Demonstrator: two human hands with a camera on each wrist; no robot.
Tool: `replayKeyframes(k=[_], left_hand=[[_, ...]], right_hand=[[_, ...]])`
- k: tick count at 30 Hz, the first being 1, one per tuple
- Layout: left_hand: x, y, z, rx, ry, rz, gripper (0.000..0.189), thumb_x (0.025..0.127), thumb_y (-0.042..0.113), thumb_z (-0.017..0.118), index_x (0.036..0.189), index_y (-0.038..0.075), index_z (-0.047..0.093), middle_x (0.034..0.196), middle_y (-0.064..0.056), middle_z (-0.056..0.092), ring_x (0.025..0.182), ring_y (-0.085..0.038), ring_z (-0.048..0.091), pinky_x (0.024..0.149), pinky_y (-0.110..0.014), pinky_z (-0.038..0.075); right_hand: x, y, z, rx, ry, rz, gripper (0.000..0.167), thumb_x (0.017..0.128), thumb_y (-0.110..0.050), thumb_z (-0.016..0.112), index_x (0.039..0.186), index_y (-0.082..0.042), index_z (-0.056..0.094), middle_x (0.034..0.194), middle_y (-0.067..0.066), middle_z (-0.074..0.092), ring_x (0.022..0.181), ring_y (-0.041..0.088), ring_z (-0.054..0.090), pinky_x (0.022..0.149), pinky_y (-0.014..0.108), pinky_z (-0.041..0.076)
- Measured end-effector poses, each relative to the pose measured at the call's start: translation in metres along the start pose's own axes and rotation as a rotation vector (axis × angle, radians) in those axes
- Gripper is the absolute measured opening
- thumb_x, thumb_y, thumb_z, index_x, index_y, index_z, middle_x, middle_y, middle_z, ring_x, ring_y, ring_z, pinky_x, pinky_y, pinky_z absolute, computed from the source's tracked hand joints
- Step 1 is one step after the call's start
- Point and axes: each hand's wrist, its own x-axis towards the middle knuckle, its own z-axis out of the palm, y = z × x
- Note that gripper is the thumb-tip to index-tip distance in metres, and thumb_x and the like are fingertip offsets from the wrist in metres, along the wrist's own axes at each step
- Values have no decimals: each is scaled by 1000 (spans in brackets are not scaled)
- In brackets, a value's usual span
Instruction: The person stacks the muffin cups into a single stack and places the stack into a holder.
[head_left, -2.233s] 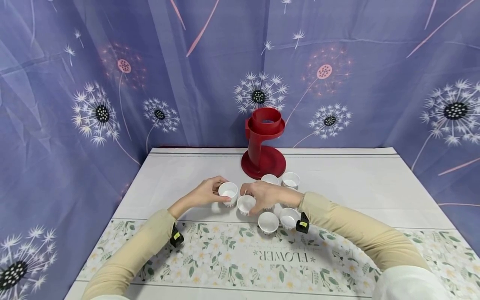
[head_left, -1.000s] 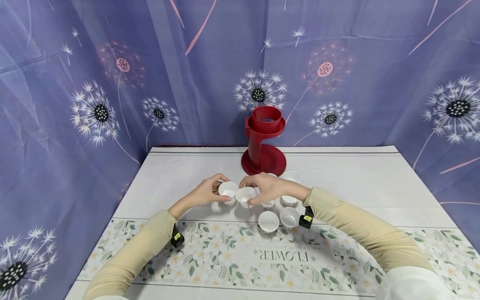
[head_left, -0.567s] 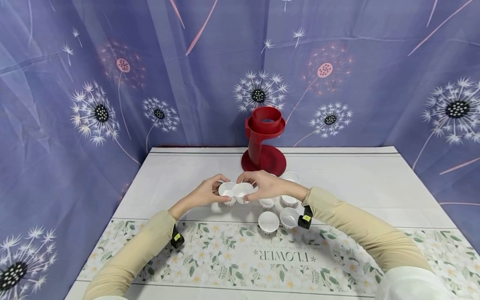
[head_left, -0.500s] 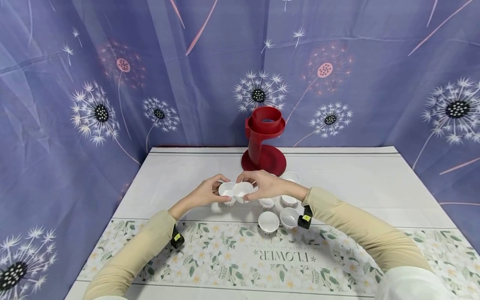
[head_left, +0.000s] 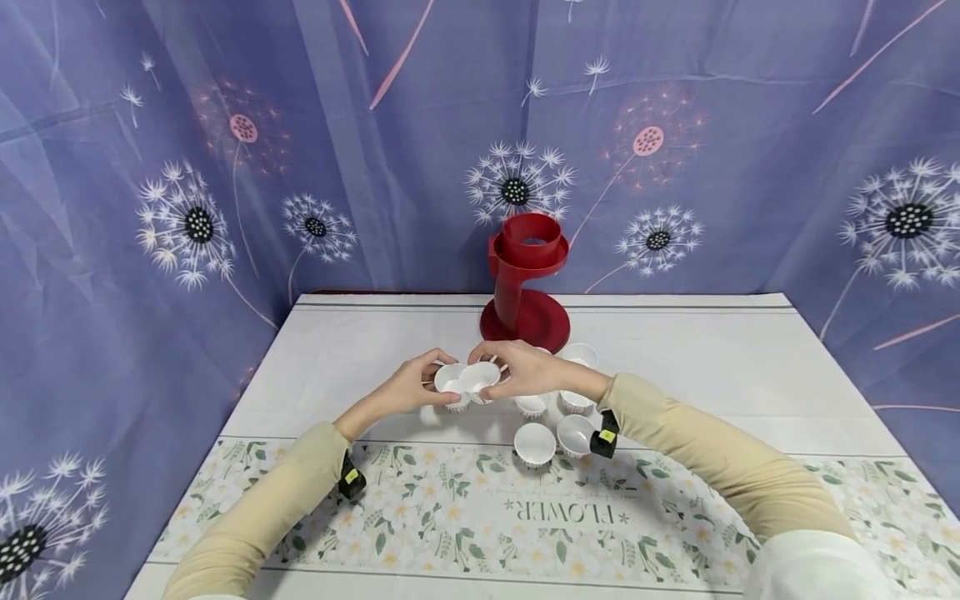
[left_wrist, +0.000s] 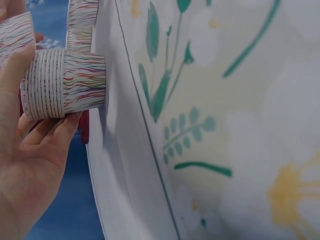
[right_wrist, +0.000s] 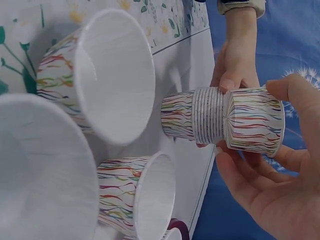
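Note:
In the left wrist view, my left hand (left_wrist: pixel 37 160) grips a stack of nested paper cups (left_wrist: pixel 67 84), white with multicoloured wavy stripes. Its layered rims show as a band of ridges. One more paper cup (right_wrist: pixel 256 120) is held between the thumb and fingers of my right hand (head_left: pixel 521 368). That cup's base meets the stack's rim, somewhat offset to the right, its mouth facing up. More paper cups stand upright on the table to the right, among them a near one (head_left: pixel 535 444) and another (head_left: pixel 575 435) beside it. Part of this group is hidden behind my right hand.
A red stand (head_left: pixel 508 296) with a ring-shaped top and round base rises behind the cups. The table (head_left: pixel 712 358) carries a white cloth with a floral band (head_left: pixel 420 517) along the front. A purple dandelion-print curtain (head_left: pixel 405 167) borders the back and sides.
My right hand has lifted a paper cup from the table and carried it left, onto the rim of the stack. My left hand has held the stack in nearly the same spot.

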Motion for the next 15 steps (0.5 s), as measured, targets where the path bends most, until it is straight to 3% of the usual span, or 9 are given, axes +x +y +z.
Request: replayKeyframes(k=[5,15], left_hand=[[-1,1,-1,-8,1,-1,48,82,10,78,123,6,52,116,-19,67,105,-25,67,86,-25,57],[-1,-1,0,-38,-8,9,47,82,11,78,122,7,52,115,-18,67,104,-24,66,86,-27,57]], right_hand=[[2,1,0,25,9,-7,44,83,-20,73,122,-8,57,116,7,62,103,20,59,82,41,59],[8,-2,1,30,20,-45,45,83,-19,73,123,-7,57,119,6,62,108,20,57,83,42,58]])
